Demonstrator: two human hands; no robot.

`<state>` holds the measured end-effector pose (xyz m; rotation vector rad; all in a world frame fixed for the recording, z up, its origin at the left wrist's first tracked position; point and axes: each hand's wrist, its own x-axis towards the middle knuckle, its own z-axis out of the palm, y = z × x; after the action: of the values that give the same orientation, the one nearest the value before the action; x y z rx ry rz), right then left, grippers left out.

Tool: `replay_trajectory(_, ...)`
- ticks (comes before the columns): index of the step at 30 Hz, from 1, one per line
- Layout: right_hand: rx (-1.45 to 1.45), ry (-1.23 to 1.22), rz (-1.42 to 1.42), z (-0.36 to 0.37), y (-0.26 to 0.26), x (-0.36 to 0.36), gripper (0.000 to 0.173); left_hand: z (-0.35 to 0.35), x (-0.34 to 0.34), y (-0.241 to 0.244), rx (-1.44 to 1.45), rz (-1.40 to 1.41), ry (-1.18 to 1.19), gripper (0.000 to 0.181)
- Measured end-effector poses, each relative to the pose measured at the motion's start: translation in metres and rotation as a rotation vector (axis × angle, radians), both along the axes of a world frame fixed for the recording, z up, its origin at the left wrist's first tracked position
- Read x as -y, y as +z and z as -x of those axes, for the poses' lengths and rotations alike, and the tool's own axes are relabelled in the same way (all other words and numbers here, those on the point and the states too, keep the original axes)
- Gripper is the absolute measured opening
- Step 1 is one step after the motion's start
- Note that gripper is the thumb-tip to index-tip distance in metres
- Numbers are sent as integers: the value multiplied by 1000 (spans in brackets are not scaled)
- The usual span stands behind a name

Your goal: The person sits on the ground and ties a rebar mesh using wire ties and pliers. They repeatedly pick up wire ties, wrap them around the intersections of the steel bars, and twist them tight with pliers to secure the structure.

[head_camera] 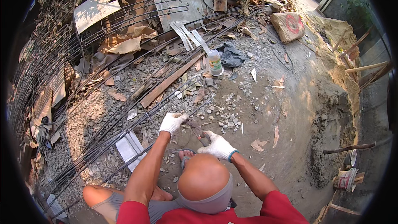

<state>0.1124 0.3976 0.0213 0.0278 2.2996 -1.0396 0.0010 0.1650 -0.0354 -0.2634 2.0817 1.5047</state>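
My right hand [216,145], in a white knit glove with a teal cuff, grips the handles of metal pincers [197,133]. My left hand [173,123], gloved in white, has its thumb and fingers pinched together beside the pincer jaws, at a bar of a steel rebar cage [149,115]. What lies between those fingers is too small to make out. A thin wire loop [186,143] hangs below the left hand. The long rebar cage runs from the lower left up to the hooked bar ends [196,82] ahead of my hands.
A plastic jar [215,63] stands beside a black plastic bag [231,54]. Wooden planks [171,82] and more rebar lie over gravel at left. A cement bag [287,27] sits at upper right. Wet mortar [329,130], a stick [348,148] and a bucket [345,179] are on the right.
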Motion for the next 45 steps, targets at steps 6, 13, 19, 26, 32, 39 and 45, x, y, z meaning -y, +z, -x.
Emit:
replay_trajectory(6,348,-197,464,1,-3,-8,61,3,1,-2,-25,-22,-23,46)
replay_trajectory(13,-384,-18,-496,-20,17,-9,55,0,1,4,6,15,-39,41)
replay_trajectory(19,-76,-116,-62,-13,-16,-2,54,1,2,5,53,-3,-7,40)
replay_trajectory(26,382,-363,639,-34,-78,4,46,6,1,9,14,30,-48,52)
replay_trajectory(32,-459,-160,-360,-36,4,3,53,1,1,8,59,-16,-13,45)
replay_trajectory(39,-444,-76,-423,-33,-14,-1,46,2,-1,3,80,-37,39,44)
replay_trajectory(45,302,-336,479,-37,-75,-10,43,7,-3,-1,74,-73,26,38)
